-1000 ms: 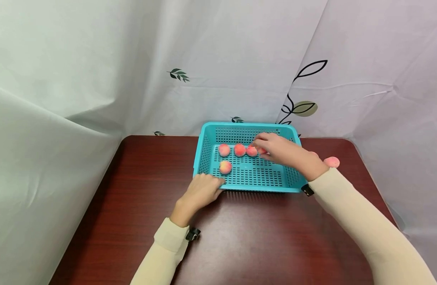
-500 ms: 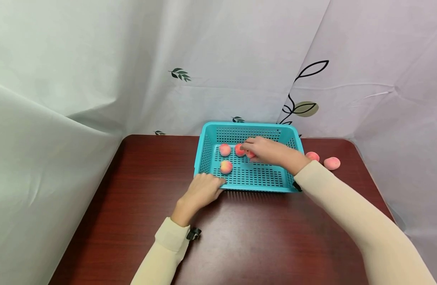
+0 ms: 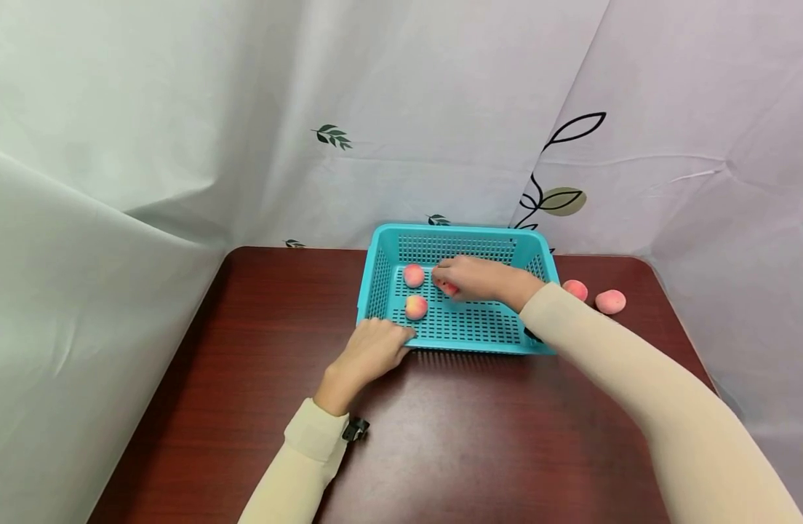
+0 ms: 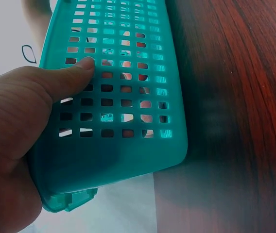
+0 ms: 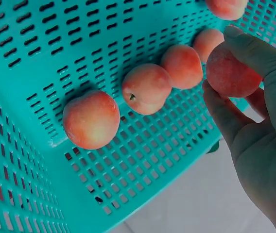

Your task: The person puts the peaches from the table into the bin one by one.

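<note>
A turquoise slotted basket stands on the table with several peaches in it. At its front left corner my left hand grips the rim; in the left wrist view the thumb lies against the outer wall. My right hand is inside the basket. The right wrist view shows this hand pinching a peach between thumb and fingers, above a row of peaches that includes one at the near end. Further left in the basket are a pink peach and a yellowish-red peach.
Right of the basket, two peaches lie on the dark red wooden table. White cloth with leaf prints hangs behind the table and at both sides.
My right hand has moved left inside the basket, along the row, holding the peach. Its forearm no longer covers the nearer peach on the table. The left hand stays on the rim.
</note>
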A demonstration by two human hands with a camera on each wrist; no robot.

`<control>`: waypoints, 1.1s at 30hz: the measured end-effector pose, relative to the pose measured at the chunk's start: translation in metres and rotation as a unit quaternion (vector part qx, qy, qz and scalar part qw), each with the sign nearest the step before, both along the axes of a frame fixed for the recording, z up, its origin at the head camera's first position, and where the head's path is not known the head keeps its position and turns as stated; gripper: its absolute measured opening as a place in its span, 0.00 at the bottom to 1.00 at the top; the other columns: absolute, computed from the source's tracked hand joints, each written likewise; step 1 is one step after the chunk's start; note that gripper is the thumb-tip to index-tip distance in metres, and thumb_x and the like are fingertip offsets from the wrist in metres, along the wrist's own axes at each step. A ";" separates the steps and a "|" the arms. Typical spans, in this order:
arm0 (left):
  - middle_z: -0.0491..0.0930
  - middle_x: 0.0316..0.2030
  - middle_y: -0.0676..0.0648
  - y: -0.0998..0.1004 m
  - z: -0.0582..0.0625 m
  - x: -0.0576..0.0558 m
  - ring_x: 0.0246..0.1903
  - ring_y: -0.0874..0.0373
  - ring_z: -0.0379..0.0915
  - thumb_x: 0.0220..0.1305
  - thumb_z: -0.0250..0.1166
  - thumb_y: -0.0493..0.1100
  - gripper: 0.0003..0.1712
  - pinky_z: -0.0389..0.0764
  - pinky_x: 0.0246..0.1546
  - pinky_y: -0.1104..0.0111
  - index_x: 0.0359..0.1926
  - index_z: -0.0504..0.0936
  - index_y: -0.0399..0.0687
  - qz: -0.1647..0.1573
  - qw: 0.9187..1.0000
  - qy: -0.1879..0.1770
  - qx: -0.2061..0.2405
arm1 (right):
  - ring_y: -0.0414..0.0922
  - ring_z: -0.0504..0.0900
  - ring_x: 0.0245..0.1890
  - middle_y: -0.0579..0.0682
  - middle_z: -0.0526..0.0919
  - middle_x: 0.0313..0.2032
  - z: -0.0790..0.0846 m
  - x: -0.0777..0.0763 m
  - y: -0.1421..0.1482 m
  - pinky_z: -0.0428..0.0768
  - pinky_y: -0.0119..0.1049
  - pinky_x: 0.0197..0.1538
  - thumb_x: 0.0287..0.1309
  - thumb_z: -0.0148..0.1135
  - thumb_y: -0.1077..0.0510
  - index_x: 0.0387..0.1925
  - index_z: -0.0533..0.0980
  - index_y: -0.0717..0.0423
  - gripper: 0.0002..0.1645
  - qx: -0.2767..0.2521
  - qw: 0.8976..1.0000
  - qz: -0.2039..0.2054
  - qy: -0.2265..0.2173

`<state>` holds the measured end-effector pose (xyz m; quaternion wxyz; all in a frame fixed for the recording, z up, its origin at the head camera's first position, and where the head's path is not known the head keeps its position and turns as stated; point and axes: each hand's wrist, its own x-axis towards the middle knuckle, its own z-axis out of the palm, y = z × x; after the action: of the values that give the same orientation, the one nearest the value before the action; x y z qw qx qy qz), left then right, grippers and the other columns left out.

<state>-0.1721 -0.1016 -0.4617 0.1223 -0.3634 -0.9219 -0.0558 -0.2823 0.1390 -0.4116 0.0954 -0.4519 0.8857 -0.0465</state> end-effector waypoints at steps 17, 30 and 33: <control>0.64 0.13 0.54 0.000 0.000 0.000 0.15 0.58 0.64 0.64 0.70 0.40 0.21 0.56 0.17 0.66 0.18 0.69 0.56 0.000 1.000 -0.011 -0.002 | 0.39 0.70 0.27 0.42 0.73 0.26 -0.019 -0.006 -0.020 0.69 0.35 0.37 0.59 0.65 0.63 0.37 0.73 0.46 0.11 0.125 0.989 -0.032 -0.066; 0.62 0.13 0.54 0.000 0.000 0.001 0.15 0.58 0.63 0.66 0.68 0.39 0.20 0.55 0.18 0.67 0.19 0.70 0.56 0.002 1.000 -0.013 -0.005 | 0.36 0.71 0.27 0.39 0.75 0.25 -0.025 -0.007 -0.030 0.69 0.32 0.37 0.61 0.69 0.56 0.40 0.73 0.45 0.12 0.195 0.980 -0.005 -0.040; 0.59 0.13 0.54 0.000 0.001 0.001 0.14 0.59 0.59 0.66 0.67 0.38 0.21 0.53 0.18 0.67 0.18 0.69 0.55 -0.001 1.000 -0.011 0.002 | 0.37 0.73 0.28 0.39 0.76 0.26 -0.027 -0.008 -0.030 0.71 0.31 0.38 0.60 0.71 0.54 0.41 0.73 0.45 0.13 0.187 0.982 -0.009 -0.037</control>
<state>-0.1711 -0.1014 -0.4605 0.1131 -0.3633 -0.9227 -0.0616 -0.2899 0.1089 -0.4383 0.2107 -0.4158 0.8788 0.1025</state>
